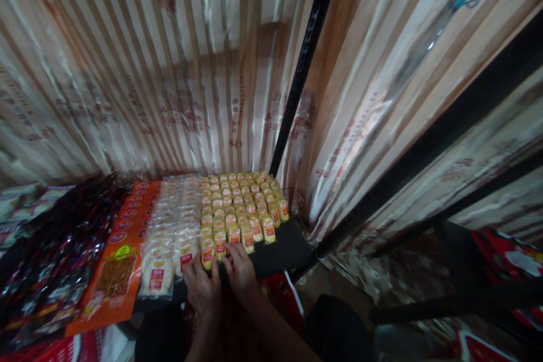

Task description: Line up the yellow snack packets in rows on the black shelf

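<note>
Black shelf [292, 243]: yellow packets [238, 201], long axes upright, labels [268, 223] frontward; clear bags [156, 271] just left. Left hand [204, 285] and right hand [241, 274] half-curled at front row; hold unclear.

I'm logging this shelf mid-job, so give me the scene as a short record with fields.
Left hand: fingers at the front-left yellow packet
Right hand: fingertips at the front row, beside the left hand
Grip: firmness cannot be told
Yellow packets: in rows on the dark shelf
Left of them: clear-wrapped pale packets, then orange packaging, then dark packages
Behind: patterned sheeting
</note>
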{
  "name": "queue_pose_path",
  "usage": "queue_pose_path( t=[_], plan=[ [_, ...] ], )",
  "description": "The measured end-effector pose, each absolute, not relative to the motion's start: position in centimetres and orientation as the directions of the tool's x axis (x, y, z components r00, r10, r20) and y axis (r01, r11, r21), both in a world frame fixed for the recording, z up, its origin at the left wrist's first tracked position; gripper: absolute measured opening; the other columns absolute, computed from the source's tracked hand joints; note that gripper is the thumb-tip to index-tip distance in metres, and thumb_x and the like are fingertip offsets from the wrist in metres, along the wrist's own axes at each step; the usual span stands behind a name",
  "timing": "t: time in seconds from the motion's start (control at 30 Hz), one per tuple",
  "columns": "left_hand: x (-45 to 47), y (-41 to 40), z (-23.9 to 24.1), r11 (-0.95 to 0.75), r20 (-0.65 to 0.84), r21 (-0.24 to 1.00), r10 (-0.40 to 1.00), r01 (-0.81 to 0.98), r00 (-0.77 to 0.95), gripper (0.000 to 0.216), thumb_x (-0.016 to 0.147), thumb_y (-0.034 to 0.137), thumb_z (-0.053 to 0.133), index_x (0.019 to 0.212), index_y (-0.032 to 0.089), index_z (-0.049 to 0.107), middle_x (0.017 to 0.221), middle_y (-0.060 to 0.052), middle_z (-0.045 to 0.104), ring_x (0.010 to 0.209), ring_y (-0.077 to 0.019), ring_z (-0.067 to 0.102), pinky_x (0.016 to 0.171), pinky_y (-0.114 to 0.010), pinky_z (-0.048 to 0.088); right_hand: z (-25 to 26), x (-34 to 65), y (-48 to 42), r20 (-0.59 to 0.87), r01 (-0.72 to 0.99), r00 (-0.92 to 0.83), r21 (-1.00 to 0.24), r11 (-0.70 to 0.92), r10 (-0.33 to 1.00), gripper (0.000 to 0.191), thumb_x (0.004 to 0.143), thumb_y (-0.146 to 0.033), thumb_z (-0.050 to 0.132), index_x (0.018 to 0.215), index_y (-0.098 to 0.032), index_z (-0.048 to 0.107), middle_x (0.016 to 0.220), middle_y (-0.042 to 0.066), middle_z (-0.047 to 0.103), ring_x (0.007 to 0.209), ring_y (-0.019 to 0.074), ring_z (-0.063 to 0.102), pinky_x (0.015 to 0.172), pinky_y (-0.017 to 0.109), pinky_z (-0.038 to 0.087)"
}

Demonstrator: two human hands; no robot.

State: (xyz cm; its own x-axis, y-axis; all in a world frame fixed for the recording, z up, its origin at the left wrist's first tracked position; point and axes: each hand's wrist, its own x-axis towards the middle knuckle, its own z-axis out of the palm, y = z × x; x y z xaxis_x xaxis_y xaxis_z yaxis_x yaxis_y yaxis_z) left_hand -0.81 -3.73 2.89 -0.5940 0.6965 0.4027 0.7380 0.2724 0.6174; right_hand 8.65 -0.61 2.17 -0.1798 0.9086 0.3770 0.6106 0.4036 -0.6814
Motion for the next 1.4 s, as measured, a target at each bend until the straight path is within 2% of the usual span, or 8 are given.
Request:
queue_pose_path(
  t=[0.17, 0.3, 0.4, 0.53, 0.67, 0.9, 1.2, 1.4],
  plan=[
    [-1.1, -3.8, 3.2, 0.295, 0.405, 0.580, 0.704, 0.759, -0.583, 0.044, 0.084, 0.042, 0.043, 0.116, 0.012, 0.050, 0.101, -0.012, 0.061, 0.095, -0.0241, 0.055, 0.082, -0.038, 0.045, 1.9, 8.6, -1.0, 0.415, 0.606, -0.197, -0.661, 0.443, 0.888, 0.031, 0.089, -0.022, 0.037, 0.110, -0.021, 0.059, 0.097, 0.008, 0.061, 0.090, 0.0177, 0.058, 0.080, 0.030, 0.050],
    [-1.5, -3.6, 2.8, 0.245, 0.468, 0.556, 0.697, 0.794, -0.543, 0.038, 0.081, 0.042, 0.047, 0.102, 0.012, 0.057, 0.095, -0.012, 0.061, 0.094, -0.0246, 0.055, 0.083, -0.041, 0.044, 2.7, 8.9, -1.2, 0.455, 0.657, -0.208, -0.590, 0.469, 0.866, 0.030, 0.091, -0.024, 0.037, 0.108, -0.023, 0.062, 0.092, 0.007, 0.061, 0.088, 0.0175, 0.057, 0.078, 0.030, 0.048],
    [-1.8, -3.1, 2.5, 0.206, 0.586, 0.525, 0.616, 0.825, -0.527, 0.032, 0.079, 0.041, 0.051, 0.091, 0.013, 0.059, 0.103, -0.014, 0.057, 0.107, -0.0274, 0.050, 0.090, -0.046, 0.041, 3.0, 9.2, -1.0, 0.547, 0.727, -0.207, -0.470, 0.501, 0.812, 0.031, 0.090, -0.025, 0.040, 0.115, -0.026, 0.059, 0.112, 0.008, 0.058, 0.105, 0.0212, 0.051, 0.090, 0.038, 0.042],
    [-1.6, -2.6, 2.4, 0.231, 0.652, 0.474, 0.557, 0.850, -0.514, 0.026, 0.079, 0.037, 0.053, 0.083, 0.012, 0.059, 0.112, -0.017, 0.051, 0.119, -0.0294, 0.040, 0.098, -0.050, 0.034, 2.6, 9.5, -0.2, 0.573, 0.822, -0.153, -0.378, 0.425, 0.805, 0.040, 0.088, -0.032, 0.045, 0.128, -0.029, 0.048, 0.139, 0.009, 0.040, 0.129, 0.0299, 0.030, 0.099, 0.050, 0.031],
    [-1.3, -2.0, 2.7, 0.235, 0.585, 0.570, 0.557, 0.787, -0.590, 0.024, 0.079, 0.039, 0.054, 0.081, 0.015, 0.059, 0.118, -0.015, 0.049, 0.125, -0.0304, 0.036, 0.101, -0.053, 0.030, 2.1, 9.5, 0.6, 0.521, 0.868, -0.139, -0.346, 0.357, 0.842, 0.053, 0.086, -0.044, 0.047, 0.135, -0.027, 0.039, 0.145, 0.010, 0.032, 0.135, 0.0349, 0.018, 0.098, 0.054, 0.030],
    [-1.4, -1.0, 3.2, 0.227, 0.602, 0.568, 0.542, 0.792, -0.587, 0.023, 0.079, 0.038, 0.055, 0.077, 0.016, 0.059, 0.121, -0.015, 0.049, 0.128, -0.0318, 0.033, 0.101, -0.055, 0.030, 2.0, 9.8, 1.4, 0.536, 0.840, -0.164, -0.364, 0.402, 0.828, 0.053, 0.087, -0.039, 0.047, 0.137, -0.024, 0.036, 0.148, 0.011, 0.024, 0.136, 0.0311, 0.018, 0.101, 0.050, 0.032],
    [-1.6, -1.5, 2.4, 0.227, 0.650, 0.512, 0.529, 0.829, -0.546, 0.029, 0.079, 0.037, 0.055, 0.098, 0.014, 0.059, 0.124, -0.018, 0.047, 0.130, -0.0325, 0.031, 0.102, -0.056, 0.029, 2.1, 9.4, 1.2, 0.518, 0.870, -0.120, -0.355, 0.341, 0.847, 0.053, 0.085, -0.040, 0.050, 0.135, -0.028, 0.039, 0.147, 0.009, 0.029, 0.135, 0.0334, 0.019, 0.102, 0.052, 0.028],
    [-1.6, -1.6, 3.3, 0.225, 0.551, 0.547, 0.628, 0.806, -0.549, 0.036, 0.080, 0.036, 0.053, 0.112, 0.020, 0.056, 0.135, -0.016, 0.039, 0.135, -0.0362, 0.018, 0.102, -0.061, 0.023, 2.5, 9.4, 1.3, 0.487, 0.871, -0.174, -0.329, 0.364, 0.856, 0.056, 0.086, -0.042, 0.049, 0.138, -0.030, 0.033, 0.146, 0.007, 0.031, 0.135, 0.0305, 0.021, 0.103, 0.050, 0.027]
  ],
)
